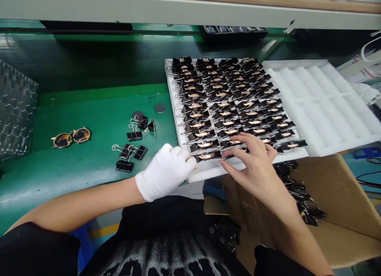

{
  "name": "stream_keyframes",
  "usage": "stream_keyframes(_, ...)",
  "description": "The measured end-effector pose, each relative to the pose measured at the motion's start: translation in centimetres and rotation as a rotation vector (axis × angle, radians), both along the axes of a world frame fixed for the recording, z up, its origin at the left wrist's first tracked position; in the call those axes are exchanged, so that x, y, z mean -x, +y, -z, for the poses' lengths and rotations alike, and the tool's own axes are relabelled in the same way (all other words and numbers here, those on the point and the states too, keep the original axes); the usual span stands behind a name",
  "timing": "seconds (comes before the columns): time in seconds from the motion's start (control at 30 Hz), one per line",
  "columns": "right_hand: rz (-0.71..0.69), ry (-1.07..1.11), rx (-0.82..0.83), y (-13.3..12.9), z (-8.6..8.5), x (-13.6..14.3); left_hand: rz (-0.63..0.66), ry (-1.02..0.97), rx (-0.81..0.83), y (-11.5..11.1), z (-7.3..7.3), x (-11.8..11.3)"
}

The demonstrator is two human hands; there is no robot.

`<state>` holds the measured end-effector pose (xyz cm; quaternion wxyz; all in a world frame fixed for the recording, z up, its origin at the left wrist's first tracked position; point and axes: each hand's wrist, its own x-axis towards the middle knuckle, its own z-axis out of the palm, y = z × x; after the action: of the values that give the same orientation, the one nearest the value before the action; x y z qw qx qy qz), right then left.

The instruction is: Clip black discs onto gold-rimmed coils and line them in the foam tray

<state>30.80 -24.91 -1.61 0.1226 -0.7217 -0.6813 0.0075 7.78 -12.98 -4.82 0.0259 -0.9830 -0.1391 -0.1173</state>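
My left hand (168,171), in a white glove, is closed at the left end of a clamped watch case (206,156) in the front row of the white foam tray (174,109). Its fingertips pinch the binder clip there. My bare right hand (253,161) reaches over the tray's front edge, thumb and index finger at the binder clip (218,154) on the case's right end. The other right fingers arch over the neighbouring clips and hide some. Rows of gold-coloured watch cases, each with black binder clips at its ends, fill the tray.
Loose binder clips (124,165) and a dark disc (160,108) lie on the green bench, with two watch cases (62,140) farther left. A stack of clear trays (16,109) stands left. Right are a second foam tray (324,105) and a cardboard box (336,196) holding clips.
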Motion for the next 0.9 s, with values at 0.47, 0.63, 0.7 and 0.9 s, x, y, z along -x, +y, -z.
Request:
stream_keyframes(0.47,-0.375,-0.087,-0.487,0.8,3.6,6.2,-0.595,-0.119,-0.06,5.5,-0.9,16.1)
stream_keyframes(0.63,-0.615,0.057,-0.521,3.2,4.7,8.3,-0.977,0.129,0.015,8.5,0.1,24.9)
stream_keyframes(0.7,-0.677,0.096,-0.515,4.3,4.2,10.0,-0.912,0.21,0.141,9.1,0.2,26.0)
stream_keyframes(0.9,-0.57,0.165,-0.428,6.2,3.6,14.6,-0.9,0.178,0.224,9.8,0.6,25.8)
